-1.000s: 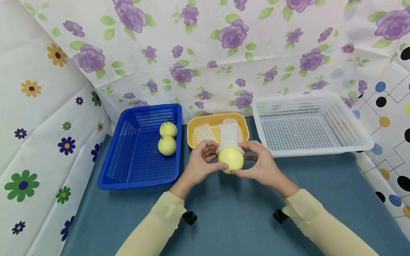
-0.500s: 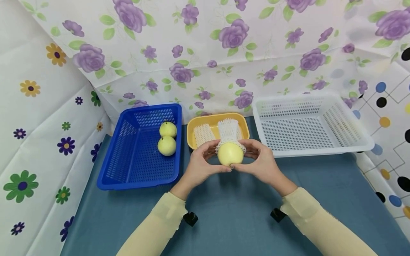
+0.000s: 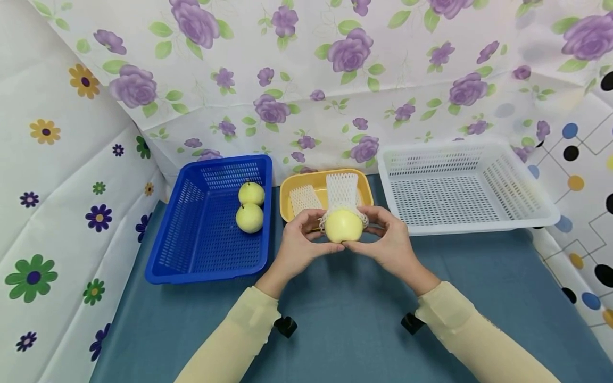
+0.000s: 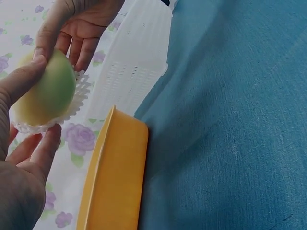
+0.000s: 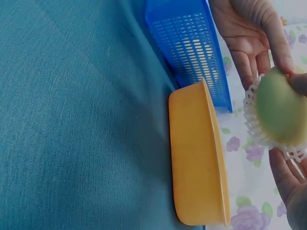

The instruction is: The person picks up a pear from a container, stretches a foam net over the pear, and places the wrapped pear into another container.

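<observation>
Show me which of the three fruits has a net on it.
The held fruit, between the left hand and right hand: a white net partly covers it. The other two fruits sit bare in the blue basket.

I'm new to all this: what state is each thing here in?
Held fruit: raised, partly netted
Held net: fitted around the fruit's far end only
Left hand: grips fruit and net
Right hand: grips fruit and net
Two fruits: bare, in the blue basket
Blue basket: upright, uncovered
Yellow tray: upright, netting inside
White basket: upright, uncovered
</observation>
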Tool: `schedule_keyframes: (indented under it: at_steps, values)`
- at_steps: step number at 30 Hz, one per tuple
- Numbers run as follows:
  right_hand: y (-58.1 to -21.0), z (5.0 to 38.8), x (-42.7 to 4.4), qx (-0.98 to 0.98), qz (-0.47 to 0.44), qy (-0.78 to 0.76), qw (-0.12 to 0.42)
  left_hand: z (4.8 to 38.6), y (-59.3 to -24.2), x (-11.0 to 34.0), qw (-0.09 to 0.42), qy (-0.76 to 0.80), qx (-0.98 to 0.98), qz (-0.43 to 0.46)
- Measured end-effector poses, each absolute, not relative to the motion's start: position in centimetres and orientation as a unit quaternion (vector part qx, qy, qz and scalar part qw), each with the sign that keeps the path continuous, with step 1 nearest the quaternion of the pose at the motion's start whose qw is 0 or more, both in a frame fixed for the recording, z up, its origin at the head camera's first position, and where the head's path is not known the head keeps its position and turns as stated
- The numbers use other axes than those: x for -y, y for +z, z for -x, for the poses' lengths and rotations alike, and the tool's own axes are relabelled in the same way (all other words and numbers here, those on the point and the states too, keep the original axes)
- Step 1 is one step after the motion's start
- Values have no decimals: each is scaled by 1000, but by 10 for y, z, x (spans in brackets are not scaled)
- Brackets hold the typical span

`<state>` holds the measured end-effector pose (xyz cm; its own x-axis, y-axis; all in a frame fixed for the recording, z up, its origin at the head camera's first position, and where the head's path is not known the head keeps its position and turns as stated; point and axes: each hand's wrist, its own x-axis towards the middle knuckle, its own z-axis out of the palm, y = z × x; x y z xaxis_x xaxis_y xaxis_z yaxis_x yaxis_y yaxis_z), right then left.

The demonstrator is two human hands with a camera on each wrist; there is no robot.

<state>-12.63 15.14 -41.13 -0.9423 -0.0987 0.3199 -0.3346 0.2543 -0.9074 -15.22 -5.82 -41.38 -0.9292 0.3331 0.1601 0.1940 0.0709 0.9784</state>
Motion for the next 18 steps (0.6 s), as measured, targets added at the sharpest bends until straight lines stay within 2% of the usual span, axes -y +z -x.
schedule_keyframes:
  at_steps: [5,18]
  values:
    - [-412,126,-150,783,-136,598,109,152,-414,58,55,657,-731,-174]
    - [-413,125,-145,798,-146,564,155,152,-414,55,21,656,-728,-199]
